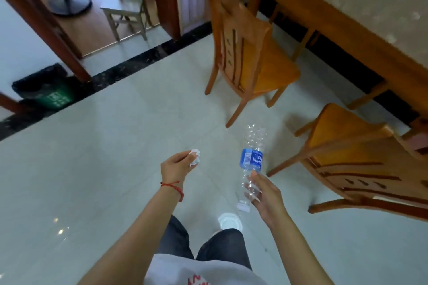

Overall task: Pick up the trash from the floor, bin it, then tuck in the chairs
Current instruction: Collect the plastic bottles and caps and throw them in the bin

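- Trash is off the floor and split between the two hands: a plastic bottle in the right, a crumpled paper in the left.
- The floor point(115, 157) of pale glossy tiles spreads under and around both hands, with a dark stone strip point(129, 65) crossing it well beyond the left hand.
- The table point(361, 7), wooden with a pale patterned top, stands far ahead and to the right of the right hand.
- The far chair point(252, 53) stands ahead of the right hand, pulled out from the table, its seat facing the table.
- The near chair point(361, 157) stands just right of the right hand, also pulled out, its slatted back towards the camera.
- The bin point(44, 90), green with a black liner, sits on the dark strip, well ahead and left of the left hand.
- The plastic bottle point(251, 159), clear and crumpled with a blue label, points its base forward and its white cap back towards the body.
- The right hand point(266, 194) grips the bottle near its neck, fingers wrapped around it.
- The left hand point(176, 166), with a red string at the wrist, pinches the paper at its fingertips.
- The crumpled paper point(194, 157), white, sticks out beyond the left fingers.
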`<state>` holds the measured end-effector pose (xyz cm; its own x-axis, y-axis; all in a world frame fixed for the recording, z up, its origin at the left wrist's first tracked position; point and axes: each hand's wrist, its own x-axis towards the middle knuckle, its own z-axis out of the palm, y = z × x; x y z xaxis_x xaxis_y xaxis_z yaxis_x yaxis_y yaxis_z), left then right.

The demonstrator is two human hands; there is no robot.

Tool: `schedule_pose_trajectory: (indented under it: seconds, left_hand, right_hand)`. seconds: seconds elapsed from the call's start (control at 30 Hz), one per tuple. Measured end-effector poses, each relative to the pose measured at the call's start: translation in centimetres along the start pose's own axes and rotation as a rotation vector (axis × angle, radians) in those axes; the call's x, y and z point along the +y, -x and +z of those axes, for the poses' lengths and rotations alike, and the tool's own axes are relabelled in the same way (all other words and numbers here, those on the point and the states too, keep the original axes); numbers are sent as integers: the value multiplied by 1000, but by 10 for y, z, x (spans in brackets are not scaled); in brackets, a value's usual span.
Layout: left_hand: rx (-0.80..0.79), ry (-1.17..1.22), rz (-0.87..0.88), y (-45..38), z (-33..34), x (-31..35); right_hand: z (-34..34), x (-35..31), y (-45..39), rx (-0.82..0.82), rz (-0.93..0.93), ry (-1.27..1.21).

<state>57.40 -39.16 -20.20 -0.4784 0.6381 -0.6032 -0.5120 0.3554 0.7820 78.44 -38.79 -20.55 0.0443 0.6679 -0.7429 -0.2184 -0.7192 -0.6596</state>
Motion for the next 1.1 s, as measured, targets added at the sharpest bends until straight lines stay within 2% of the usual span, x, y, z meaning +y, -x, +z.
schedule_pose_trajectory:
  seconds: [0.37,0.67,1.1]
  left_hand:
    - [311,178,50,-52,-188,68]
    - [495,330,108,-97,-315,120]
    - [641,414,121,-236,-351,217]
  right_hand:
    - [212,36,1,-314,56,335]
    - [366,70,-2,-462,117,501]
    - [557,24,-88,-577,152,600]
